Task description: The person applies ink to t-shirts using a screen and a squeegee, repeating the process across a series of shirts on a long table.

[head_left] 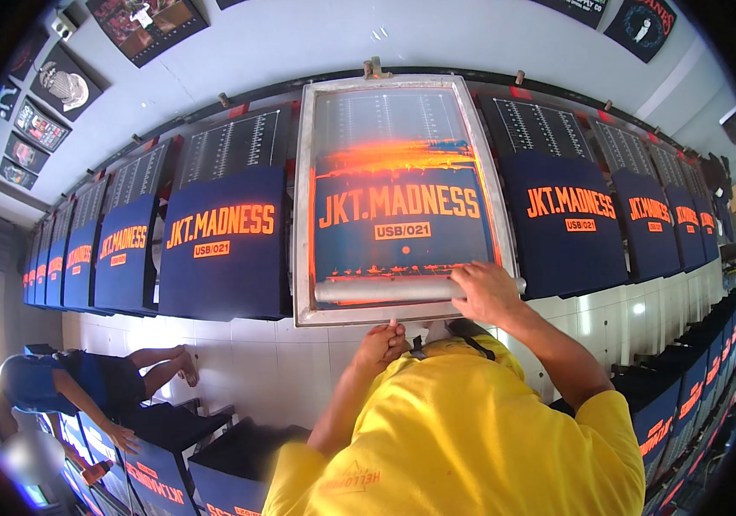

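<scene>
A screen-printing frame (302, 206) with a pale metal rim lies in front of me over a dark blue shirt. Orange ink (385, 157) is smeared across the upper mesh, and orange lettering shows below it. Near the frame's close edge, a long silver squeegee (376, 290) lies crosswise on the screen. My right hand (484, 291) grips the squeegee toward its right end. My left hand (381, 346) is closed just below the frame's near rim, its thumb up by the rim. Whatever its curled fingers hold, if anything, is hidden.
Dark blue printed shirts on boards, such as one shirt (223, 232) on the left and another (564, 225) on the right, line both sides. More boards (677, 404) stand behind me at right. Another person (84, 383) bends over boards at lower left.
</scene>
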Demonstrator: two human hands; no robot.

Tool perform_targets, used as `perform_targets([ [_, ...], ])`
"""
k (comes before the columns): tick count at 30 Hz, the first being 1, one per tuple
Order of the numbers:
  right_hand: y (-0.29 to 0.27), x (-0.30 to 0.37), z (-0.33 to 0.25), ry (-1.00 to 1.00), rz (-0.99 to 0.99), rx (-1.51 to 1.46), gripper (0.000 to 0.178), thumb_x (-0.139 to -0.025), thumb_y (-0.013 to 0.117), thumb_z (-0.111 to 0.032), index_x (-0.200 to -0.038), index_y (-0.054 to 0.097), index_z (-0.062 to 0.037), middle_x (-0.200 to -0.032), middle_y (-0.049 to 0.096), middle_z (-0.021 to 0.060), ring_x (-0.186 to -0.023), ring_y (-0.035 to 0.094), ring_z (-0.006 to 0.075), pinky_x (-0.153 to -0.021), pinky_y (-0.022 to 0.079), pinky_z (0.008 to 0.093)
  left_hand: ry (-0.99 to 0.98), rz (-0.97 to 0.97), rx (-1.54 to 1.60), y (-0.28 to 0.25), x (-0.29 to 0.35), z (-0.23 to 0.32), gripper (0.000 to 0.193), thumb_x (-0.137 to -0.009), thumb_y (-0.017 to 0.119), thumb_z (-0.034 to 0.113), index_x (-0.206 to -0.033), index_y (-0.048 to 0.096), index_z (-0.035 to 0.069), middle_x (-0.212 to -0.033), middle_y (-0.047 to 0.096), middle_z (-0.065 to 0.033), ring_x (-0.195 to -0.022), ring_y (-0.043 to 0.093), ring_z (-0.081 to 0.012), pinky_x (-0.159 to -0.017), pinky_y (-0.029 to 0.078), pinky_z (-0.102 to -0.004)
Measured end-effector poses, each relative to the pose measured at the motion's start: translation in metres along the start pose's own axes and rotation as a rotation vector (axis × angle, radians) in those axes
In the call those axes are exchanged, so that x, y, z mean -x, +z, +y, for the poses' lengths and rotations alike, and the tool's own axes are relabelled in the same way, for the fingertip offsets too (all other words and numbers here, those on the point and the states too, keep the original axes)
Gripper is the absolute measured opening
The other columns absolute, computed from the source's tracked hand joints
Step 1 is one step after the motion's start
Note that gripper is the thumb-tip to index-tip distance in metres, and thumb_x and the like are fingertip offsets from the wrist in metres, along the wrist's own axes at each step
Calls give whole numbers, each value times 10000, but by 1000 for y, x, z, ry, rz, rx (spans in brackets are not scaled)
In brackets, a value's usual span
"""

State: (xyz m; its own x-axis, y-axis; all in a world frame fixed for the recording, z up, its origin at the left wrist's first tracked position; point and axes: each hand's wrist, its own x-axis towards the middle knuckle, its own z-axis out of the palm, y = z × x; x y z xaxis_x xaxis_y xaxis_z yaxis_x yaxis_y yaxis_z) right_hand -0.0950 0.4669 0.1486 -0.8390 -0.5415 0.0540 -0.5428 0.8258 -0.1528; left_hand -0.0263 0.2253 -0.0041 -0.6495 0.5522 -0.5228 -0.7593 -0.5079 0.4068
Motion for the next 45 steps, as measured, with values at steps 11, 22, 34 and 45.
perform_targets([
  [11, 31, 8, 2, -81, 54, 187, 379, -702, 778, -240, -981, 590, -65, -958, 594, 56, -938, 566, 229, -763, 478, 375, -49, -47, 68, -3, 3, 0, 285, -1055, 389, 308, -878, 498, 112, -618, 365, 48, -443, 303, -71, -384, 253, -209],
  [22, 24, 14, 3, -76, 55, 157, 476, -622, 834, -240, -987, 574, -80, -963, 604, 46, -932, 583, 227, -781, 481, 377, 111, 127, -283, 5, 9, -5, 283, -1040, 418, 259, -883, 564, 74, -622, 431, 34, -447, 356, -82, -406, 282, -235],
  [34, 29, 12, 7, -30, 124, 104, 389, -657, 745, -98, -1005, 576, -56, -964, 602, 69, -917, 600, 250, -756, 505, 385, 926, 444, -2227, 60, 80, 138, 406, -648, 726, 76, -1043, 646, 29, -1061, 595, -95, -984, 605, -285, -852, 501, -389],
  [45, 21, 46, 51, 91, 148, -2, 339, -619, 729, -68, -919, 575, -36, -942, 588, 91, -884, 603, 281, -764, 508, 401, 822, 596, -2123, 30, 46, 125, 413, -608, 650, -53, -1004, 636, 64, -1040, 650, -76, -917, 649, -303, -800, 549, -397],
])
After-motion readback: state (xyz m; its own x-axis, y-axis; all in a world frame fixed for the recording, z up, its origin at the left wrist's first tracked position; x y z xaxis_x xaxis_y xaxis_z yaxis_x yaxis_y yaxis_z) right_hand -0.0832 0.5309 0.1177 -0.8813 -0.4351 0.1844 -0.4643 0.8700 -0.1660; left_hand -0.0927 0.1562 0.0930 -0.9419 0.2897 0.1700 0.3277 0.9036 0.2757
